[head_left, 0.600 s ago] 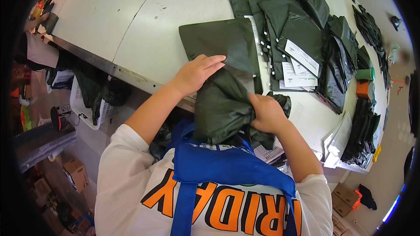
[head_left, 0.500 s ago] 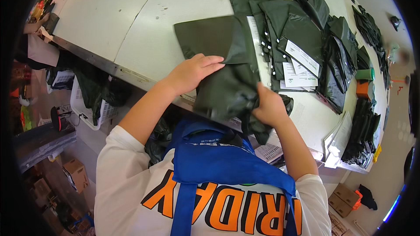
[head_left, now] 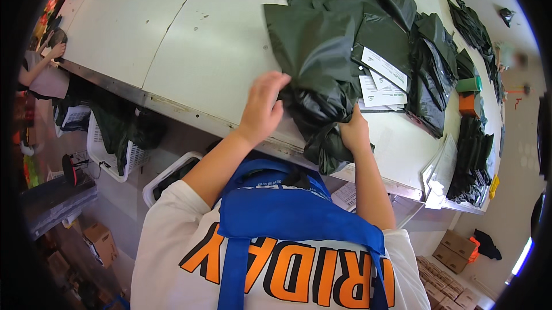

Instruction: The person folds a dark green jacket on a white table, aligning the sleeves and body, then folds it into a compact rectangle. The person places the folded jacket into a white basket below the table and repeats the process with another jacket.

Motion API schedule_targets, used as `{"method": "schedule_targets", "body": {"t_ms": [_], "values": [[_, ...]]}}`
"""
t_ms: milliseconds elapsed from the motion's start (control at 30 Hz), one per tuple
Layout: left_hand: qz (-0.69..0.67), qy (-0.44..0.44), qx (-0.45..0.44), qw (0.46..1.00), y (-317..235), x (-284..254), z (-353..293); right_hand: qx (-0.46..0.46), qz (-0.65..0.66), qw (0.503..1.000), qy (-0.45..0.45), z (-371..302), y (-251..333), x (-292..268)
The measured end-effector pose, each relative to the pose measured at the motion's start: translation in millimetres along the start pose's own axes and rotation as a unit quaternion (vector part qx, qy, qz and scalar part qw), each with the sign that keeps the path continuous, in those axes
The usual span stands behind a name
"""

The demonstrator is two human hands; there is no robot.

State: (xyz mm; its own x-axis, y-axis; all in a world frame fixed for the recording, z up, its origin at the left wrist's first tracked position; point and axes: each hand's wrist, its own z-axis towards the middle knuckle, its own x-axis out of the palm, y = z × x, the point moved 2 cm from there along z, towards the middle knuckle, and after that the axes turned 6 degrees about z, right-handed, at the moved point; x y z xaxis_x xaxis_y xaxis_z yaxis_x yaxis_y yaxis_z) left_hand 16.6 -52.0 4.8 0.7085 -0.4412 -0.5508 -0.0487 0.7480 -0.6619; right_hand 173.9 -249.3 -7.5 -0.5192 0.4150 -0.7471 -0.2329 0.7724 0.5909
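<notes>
So here we've got the dark green, glossy plastic mailer bag (head_left: 313, 66), stuffed and bunched at its near end, lying on the white worktop (head_left: 190, 40) right at the front edge. Its long axis runs away from us, from the crumpled neck hanging over the metal lip up toward the flat part further back on the worktop.

Our right hand (head_left: 353, 132) is the one really on it: fingers clenched around the gathered lower end of the bag, just where it spills past the edge. Our left hand (head_left: 265, 106) sits just to the left of the bag, fingers released and spread, fingertips touching its left side near the bunched part. So the bag lies to the right of the left fingers and up-and-left from the right ones, basically sandwiched between both hands.

Just beside it on the right there's a stack of more dark green flat bags (head_left: 397, 40) with white paper labels (head_left: 382, 77), touching or overlapping ours. We can't tell what's inside the bag.
</notes>
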Motion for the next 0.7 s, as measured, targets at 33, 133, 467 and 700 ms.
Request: {"method": "schedule_targets", "body": {"t_ms": [33,133,467,700], "values": [[0.004,-0.034,-0.092,0.995,17.0,9.7,-9.6,-0.003,0.010,1.000,-0.007,4.1,-4.4,1.2],[-0.212,0.041,-0.347,0.913,61.8,59.2,-33.5,0.013,0.010,1.000,-0.007,6.9,5.9,-4.4],[-0.075,0.051,-0.161,0.983,-13.3,48.4,4.2,0.054,-0.076,0.995,-0.041,10.1,4.8,-30.0],[-0.029,0.099,-0.119,0.988,-11.5,41.8,-19.5,0.021,0.183,0.983,-0.024,11.0,-18.1,-18.7]]}}
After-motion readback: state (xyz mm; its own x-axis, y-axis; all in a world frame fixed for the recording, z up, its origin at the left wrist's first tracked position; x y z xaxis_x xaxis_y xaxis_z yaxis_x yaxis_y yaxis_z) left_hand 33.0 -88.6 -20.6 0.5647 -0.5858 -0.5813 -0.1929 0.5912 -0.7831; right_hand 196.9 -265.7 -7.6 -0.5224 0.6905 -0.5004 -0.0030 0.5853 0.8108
